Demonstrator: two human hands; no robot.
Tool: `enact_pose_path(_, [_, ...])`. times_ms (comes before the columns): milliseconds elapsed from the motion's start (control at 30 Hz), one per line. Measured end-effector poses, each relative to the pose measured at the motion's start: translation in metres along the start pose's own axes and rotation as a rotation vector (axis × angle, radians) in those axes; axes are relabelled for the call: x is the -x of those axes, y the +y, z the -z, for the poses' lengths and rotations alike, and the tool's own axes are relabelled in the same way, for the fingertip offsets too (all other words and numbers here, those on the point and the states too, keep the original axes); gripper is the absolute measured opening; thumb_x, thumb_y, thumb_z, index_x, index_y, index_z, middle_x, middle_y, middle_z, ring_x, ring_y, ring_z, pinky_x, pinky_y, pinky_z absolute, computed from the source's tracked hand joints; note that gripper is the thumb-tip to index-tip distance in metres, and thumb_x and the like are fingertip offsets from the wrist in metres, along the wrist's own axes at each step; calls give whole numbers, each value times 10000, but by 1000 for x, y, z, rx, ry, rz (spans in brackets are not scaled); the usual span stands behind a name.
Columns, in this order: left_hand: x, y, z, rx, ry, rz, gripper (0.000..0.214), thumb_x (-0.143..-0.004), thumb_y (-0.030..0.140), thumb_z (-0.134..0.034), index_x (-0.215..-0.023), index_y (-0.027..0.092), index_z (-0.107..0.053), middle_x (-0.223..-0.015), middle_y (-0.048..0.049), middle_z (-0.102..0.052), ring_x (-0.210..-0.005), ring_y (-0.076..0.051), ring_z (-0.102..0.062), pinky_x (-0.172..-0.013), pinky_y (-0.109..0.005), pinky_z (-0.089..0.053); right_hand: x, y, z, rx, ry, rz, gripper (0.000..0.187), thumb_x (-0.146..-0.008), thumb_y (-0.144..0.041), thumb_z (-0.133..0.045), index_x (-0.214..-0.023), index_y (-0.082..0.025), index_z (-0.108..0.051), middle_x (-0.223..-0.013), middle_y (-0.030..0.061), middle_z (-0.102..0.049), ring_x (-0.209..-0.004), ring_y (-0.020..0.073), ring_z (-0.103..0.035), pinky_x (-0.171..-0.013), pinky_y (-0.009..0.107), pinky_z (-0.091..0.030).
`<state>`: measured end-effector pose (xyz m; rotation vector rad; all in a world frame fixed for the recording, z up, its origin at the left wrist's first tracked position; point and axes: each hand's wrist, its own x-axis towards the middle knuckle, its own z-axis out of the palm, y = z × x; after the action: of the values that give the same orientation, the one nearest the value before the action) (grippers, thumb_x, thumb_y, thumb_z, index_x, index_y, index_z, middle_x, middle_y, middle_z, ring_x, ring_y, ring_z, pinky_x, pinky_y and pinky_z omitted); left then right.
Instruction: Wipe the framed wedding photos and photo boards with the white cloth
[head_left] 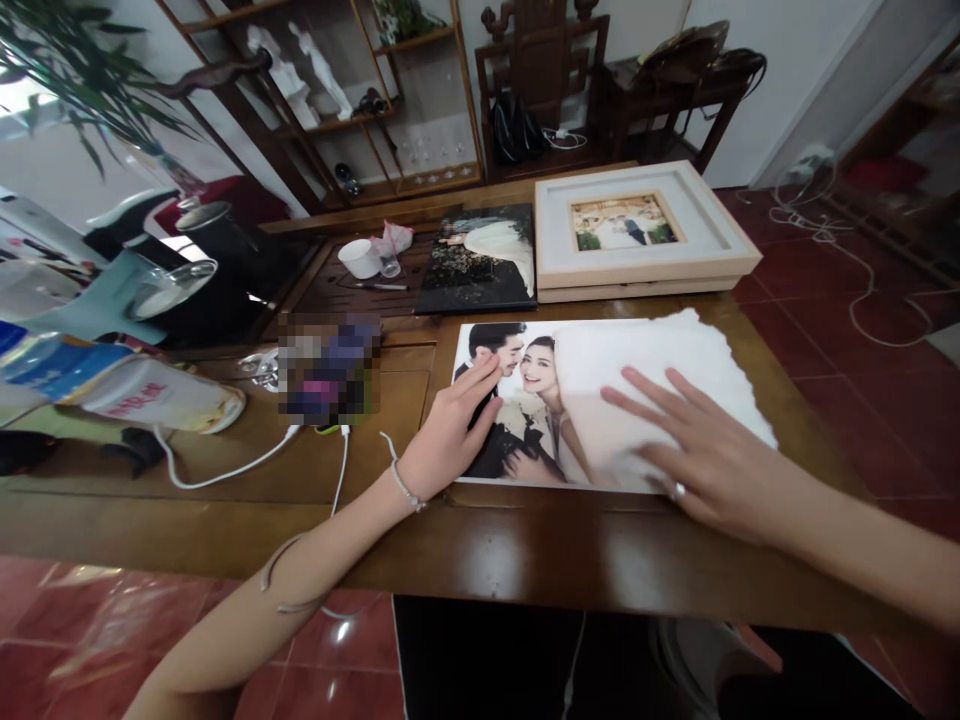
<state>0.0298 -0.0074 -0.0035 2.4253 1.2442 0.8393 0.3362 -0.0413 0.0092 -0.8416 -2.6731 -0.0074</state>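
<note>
A large wedding photo print (525,400) lies flat on the wooden table (480,560). A white cloth or sheet of paper (675,370) covers its right half. My left hand (454,430) rests on the print's left edge, fingers stretched out flat. My right hand (705,450) lies flat on the white sheet with fingers spread and a ring on one finger. Neither hand grips anything.
Behind the print lie a dark photo panel (480,260) and a framed photo in a pale wooden frame (637,230). A white cup (358,258) sits on a tea tray. A plastic bottle (112,385), cables (225,470) and a kettle (217,235) are at the left.
</note>
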Motion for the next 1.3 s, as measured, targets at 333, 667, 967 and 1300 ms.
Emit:
enact_pose_path(333, [0, -1, -1, -7, -11, -6, 405, -984, 207, -458, -1368, 98, -521, -1448, -177, -496, -1410, -251, -391, -1166, -516, -340, 25, -50, 12, -52, -8, 64, 163, -752, -95, -543, -655, -222, -576, -1551, 74, -336, -1411, 372, -281, -1107, 692, -291])
enact_pose_path(667, [0, 0, 0, -18, -16, -16, 399, -985, 200, -455, -1361, 86, -527, -1438, -180, -507, -1408, -251, -394, -1167, -500, -345, -35, 53, -3, 31, -10, 44, 309, -839, -130, -467, -1095, -171, -635, -1469, 165, -450, -1420, 346, -282, -1072, 665, -321])
enact_pose_path(967, [-1, 0, 1, -17, -15, 1, 399, -988, 212, -453, -1369, 116, -524, -1456, -166, -489, -1413, -241, -387, -1166, -503, -342, -26, 17, -9, 67, 72, -46, 243, -851, -129, -473, -1017, -154, -649, -1433, 174, -493, -1408, 375, -299, -1070, 676, -310])
enact_pose_path(1300, [-1, -1, -1, -11, -7, -6, 409, -979, 210, -465, -1348, 48, -534, -1447, -201, -489, -1409, -249, -395, -1171, -486, -338, 6, -59, 0, -3, -9, 107, 105, -685, -177, -657, -782, -216, -648, -1541, 159, -339, -1413, 426, -253, -1139, 673, -200])
